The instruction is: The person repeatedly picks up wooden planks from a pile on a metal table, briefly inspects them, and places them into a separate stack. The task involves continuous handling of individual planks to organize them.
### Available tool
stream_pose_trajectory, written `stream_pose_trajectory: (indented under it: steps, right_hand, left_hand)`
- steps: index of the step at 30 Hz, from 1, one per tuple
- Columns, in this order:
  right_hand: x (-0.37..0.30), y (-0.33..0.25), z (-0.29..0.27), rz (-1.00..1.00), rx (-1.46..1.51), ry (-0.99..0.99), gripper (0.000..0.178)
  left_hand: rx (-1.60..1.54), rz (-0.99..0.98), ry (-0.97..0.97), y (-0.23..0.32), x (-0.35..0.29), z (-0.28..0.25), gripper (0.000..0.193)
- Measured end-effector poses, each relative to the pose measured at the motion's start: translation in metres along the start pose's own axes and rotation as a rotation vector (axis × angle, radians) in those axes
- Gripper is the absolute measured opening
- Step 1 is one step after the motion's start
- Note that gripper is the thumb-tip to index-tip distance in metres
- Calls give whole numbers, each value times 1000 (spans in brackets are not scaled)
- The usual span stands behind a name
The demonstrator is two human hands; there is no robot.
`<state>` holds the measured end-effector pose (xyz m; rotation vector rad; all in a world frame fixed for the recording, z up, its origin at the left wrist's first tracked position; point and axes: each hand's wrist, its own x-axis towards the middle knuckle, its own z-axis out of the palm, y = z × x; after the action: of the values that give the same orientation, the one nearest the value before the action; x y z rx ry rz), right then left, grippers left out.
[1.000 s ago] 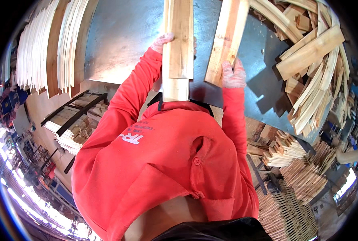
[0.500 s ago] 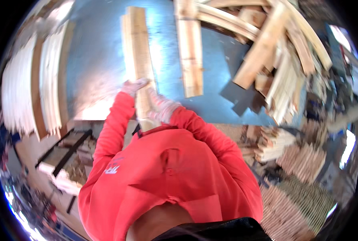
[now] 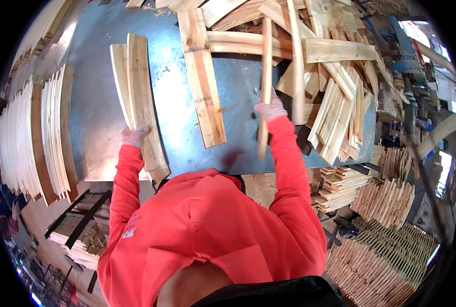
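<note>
Your right grip has swung rightward, clamped on a blurred slat pointing straight away from you. Your left grip, partly hidden, clasps boards angled away leftward.

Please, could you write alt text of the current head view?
A person's left hand holds long boards at a shiny blue table, while the right hand holds a narrow board. A flat board lies between the hands; a jumbled wood pile covers much of the table's right side.
</note>
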<state>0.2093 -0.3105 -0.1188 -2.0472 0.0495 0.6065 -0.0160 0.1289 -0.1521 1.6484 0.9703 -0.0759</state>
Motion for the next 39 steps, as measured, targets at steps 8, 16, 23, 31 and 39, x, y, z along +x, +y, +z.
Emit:
stream_pose_trajectory:
  steps: [8, 16, 23, 31, 39]
  right_hand:
    - [-78, -112, 32, 89, 1070, -722, 75]
    - [-88, -105, 46, 195, 764, -689, 69]
    - [-34, -156, 109, -852, -185, -331, 59]
    - [36, -216, 181, -318, 857, -1052, 65]
    - [-12, -173, 143, -207, 579, -320, 60]
  left_hand:
    - [486, -118, 221, 34, -21, 19, 66]
    - [757, -260, 206, 48, -42, -27, 72]
    - [-757, 40, -557, 59, -136, 39, 87]
    - [-1357, 15, -967, 140, -130, 38, 58]
    - [-56, 80, 256, 148, -45, -101, 43]
